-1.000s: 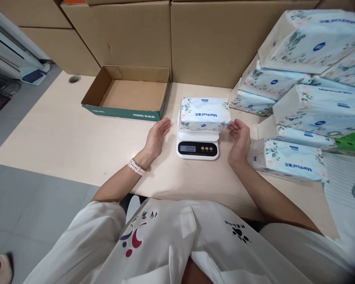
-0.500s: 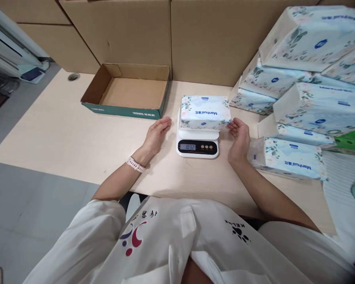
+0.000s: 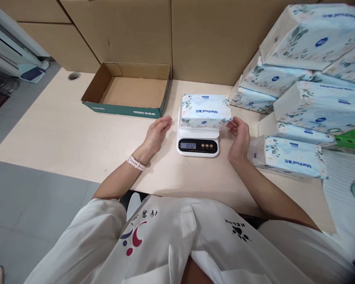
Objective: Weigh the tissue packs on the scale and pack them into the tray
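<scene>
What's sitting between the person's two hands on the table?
In the head view, a white scale carrying one tissue pack sits between the left hand and right hand.

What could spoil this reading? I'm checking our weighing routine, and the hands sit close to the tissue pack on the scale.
The right hand has its fingertips at the tissue pack; any touch might shift the reading on the scale. The pack overhangs the platform, so a nudge could tip it. The tissue pile leans nearby and may slide over.
</scene>
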Demonstrator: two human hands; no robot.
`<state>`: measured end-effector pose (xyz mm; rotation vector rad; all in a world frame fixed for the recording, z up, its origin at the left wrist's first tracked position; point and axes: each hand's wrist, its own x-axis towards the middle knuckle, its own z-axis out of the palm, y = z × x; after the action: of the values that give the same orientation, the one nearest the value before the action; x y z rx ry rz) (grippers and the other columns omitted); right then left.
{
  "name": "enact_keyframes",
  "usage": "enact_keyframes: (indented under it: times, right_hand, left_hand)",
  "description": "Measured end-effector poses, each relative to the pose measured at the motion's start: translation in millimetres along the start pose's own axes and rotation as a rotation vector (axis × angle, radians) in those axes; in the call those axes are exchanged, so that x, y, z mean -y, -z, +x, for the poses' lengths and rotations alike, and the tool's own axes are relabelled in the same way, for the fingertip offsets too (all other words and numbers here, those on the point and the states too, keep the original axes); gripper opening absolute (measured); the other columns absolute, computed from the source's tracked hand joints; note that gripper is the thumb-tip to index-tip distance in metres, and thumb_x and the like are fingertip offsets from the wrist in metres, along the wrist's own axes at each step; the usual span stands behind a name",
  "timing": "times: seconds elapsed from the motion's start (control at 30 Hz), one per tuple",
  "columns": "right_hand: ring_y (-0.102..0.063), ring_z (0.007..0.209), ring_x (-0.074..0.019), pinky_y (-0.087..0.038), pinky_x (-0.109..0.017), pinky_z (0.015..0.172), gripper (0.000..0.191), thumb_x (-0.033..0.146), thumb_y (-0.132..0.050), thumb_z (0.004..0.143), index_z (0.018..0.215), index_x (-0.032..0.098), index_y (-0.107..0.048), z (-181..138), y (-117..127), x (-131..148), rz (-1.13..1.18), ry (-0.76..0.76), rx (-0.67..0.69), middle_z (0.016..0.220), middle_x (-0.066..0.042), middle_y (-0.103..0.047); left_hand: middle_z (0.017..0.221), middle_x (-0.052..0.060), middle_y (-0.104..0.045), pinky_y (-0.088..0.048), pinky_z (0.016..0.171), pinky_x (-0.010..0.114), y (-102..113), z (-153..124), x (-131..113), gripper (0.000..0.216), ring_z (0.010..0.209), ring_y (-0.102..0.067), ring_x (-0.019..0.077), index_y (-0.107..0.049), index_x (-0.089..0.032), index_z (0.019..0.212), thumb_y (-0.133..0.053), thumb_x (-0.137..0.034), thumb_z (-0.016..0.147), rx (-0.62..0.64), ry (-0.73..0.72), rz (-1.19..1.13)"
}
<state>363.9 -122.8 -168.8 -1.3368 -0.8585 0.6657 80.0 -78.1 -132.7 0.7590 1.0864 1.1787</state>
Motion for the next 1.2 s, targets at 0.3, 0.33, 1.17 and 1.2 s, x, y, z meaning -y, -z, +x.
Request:
enact_keyframes:
  times: [0.3,0.33,1.17,1.2]
  right_hand:
    - [-0.073,0.125,-0.0263,-0.051,-0.056,0.123,0.073,0.082,-0.052,0.095,0.134,0.023,-0.067,-0.2,0.3,-0.9,-0.027,0.002,-0.003,0.13,-0.01,-0.076]
    - [-0.072,0.129,-0.0266,-0.05,-0.057,0.125,0.074,0.081,-0.051,0.096,0.139,0.022,-0.065,-0.8,0.8,1.7,-0.04,0.002,0.01,0.134,-0.011,-0.075]
    - [-0.029,0.171,-0.0317,-0.027,-0.057,0.141,0.08,0.069,-0.035,0.106,0.174,0.028,-0.025,50.5,-174.2,86.6,-0.508,0.36,0.666,0.183,-0.007,-0.033]
    - [-0.031,0.17,-0.032,-0.028,-0.056,0.14,0.079,0.064,-0.038,0.106,0.173,0.024,-0.027,48.9,-193.4,87.1,-0.54,0.353,0.684,0.182,-0.009,-0.034]
  left_hand:
    - [0.147,0.013,-0.072,-0.041,0.136,0.045,3.6,1.2,5.6,0.034,0.145,-0.065,0.027,-0.072,-0.017,0.123,-0.069,-0.03,0.092,0.077,-0.074,0.17]
    - [0.155,0.012,-0.067,-0.039,0.137,0.045,3.4,0.1,6.3,0.04,0.151,-0.06,0.0275,-0.069,-0.019,0.131,-0.069,-0.034,0.093,0.105,-0.114,0.23]
    - [0.177,0.007,-0.045,-0.032,0.139,0.042,29.0,68.2,-89.5,0.076,0.168,-0.038,0.0291,-0.046,-0.026,0.164,-0.067,-0.058,0.098,0.105,-0.606,0.355]
    - [0.176,0.008,-0.046,-0.033,0.139,0.042,42.6,76.7,-93.9,0.076,0.168,-0.039,0.0297,-0.047,-0.026,0.163,-0.068,-0.057,0.097,0.06,-0.596,0.368]
